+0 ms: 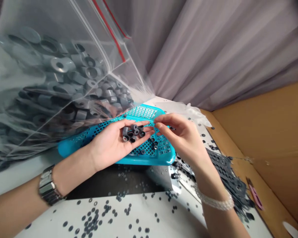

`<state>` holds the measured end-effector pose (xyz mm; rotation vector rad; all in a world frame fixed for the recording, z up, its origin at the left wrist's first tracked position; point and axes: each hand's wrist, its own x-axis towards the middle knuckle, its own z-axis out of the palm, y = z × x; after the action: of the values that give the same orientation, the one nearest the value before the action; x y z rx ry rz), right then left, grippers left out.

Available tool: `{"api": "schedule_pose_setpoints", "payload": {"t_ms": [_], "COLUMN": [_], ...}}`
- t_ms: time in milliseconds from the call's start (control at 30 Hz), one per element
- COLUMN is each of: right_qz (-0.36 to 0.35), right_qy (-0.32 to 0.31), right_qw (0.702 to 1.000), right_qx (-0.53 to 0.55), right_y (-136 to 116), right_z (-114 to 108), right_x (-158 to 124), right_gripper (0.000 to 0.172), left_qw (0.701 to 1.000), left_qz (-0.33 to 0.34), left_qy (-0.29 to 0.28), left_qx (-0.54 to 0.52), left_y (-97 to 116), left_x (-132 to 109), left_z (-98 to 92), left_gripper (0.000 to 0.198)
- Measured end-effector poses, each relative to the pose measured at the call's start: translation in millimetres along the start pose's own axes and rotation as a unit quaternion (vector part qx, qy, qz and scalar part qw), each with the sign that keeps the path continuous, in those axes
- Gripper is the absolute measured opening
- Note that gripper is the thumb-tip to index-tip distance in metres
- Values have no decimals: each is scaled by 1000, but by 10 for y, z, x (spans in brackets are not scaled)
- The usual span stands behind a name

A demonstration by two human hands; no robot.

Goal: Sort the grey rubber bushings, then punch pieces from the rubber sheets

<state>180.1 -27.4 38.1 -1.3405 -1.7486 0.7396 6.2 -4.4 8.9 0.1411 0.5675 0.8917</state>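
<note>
My left hand [111, 142] lies palm up with its fingers stretched out, holding several small grey rubber caps [132, 133] with dark hollow insides. Close to its fingertips is my right hand [181, 135], thumb and forefinger pinched together; whatever may be between them is too small to make out. Beneath both hands stands a blue plastic basket [166, 160] with holes in its walls, and a few more caps [143, 152] lie in it. A large see-through zip bag [72, 82] full of grey ring-shaped and tubular parts rises at the left, partly covering the basket.
Many small dark discs [91, 221] are scattered over the white table [119, 228]. Perforated black rubber sheets [225, 172] are heaped at the right. Beyond them, pink-handled snips [255, 196] lie on brown cardboard [268, 132]. A grey curtain [201, 49] hangs behind.
</note>
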Motion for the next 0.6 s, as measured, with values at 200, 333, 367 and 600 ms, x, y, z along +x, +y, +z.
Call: {"api": "schedule_pose_setpoints", "payload": {"t_ms": [200,333,367,600], "right_qz": [4,-25,-40,-91], "right_qy": [-5,-36,-42,-17], "right_qw": [999,995,992,980], "right_qx": [-45,-88,-110,-177], "right_y": [52,15,4,-14], "right_z": [-38,24,52,211], "right_x": [-49,-104,-116,-192], "right_gripper": [11,10,12,18], "left_qw": [1000,1000,1000,998], "left_qz": [-15,-21,-25,-34], "left_qy": [12,7,0,-24], "left_qx": [-19,2,13,39], "left_y": [-3,13,19,30], "left_x": [-7,-16,-19,-22], "left_z": [-16,-17,-15,-6], "left_gripper": [30,30,29,25]}}
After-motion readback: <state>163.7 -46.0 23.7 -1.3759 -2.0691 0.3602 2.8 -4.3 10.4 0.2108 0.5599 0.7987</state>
